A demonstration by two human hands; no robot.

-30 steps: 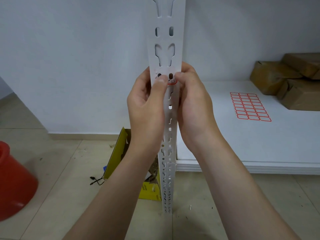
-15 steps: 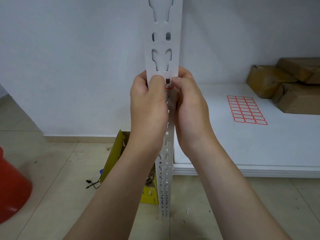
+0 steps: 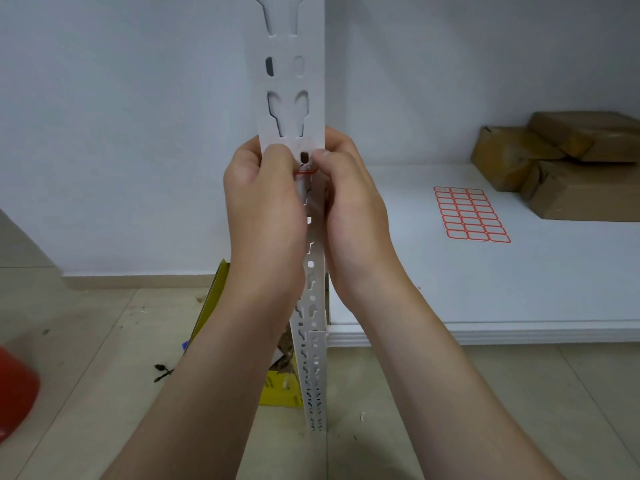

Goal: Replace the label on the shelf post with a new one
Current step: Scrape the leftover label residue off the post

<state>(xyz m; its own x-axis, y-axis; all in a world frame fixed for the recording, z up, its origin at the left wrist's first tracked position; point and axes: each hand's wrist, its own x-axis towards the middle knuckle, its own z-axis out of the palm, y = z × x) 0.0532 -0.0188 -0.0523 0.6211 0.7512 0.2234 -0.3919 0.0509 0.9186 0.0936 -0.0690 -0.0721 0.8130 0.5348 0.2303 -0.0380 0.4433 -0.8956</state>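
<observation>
- Both hands met at the white slotted shelf post (image 3: 292, 109), which rose upright through the middle of the view.
- The left hand (image 3: 265, 216) and right hand (image 3: 353, 209) pressed their thumbs together on a red-edged label (image 3: 306, 171) on the post's face.
- A sheet of red-bordered labels (image 3: 471, 214) lay at 3 o'clock on the white shelf board (image 3: 519, 289).
- Brown cardboard boxes (image 3: 568, 164) sat at 2 o'clock.
- A yellow box (image 3: 214, 299) stood on the floor behind the post, and a red bucket (image 3: 15, 389) showed at 8 o'clock.
</observation>
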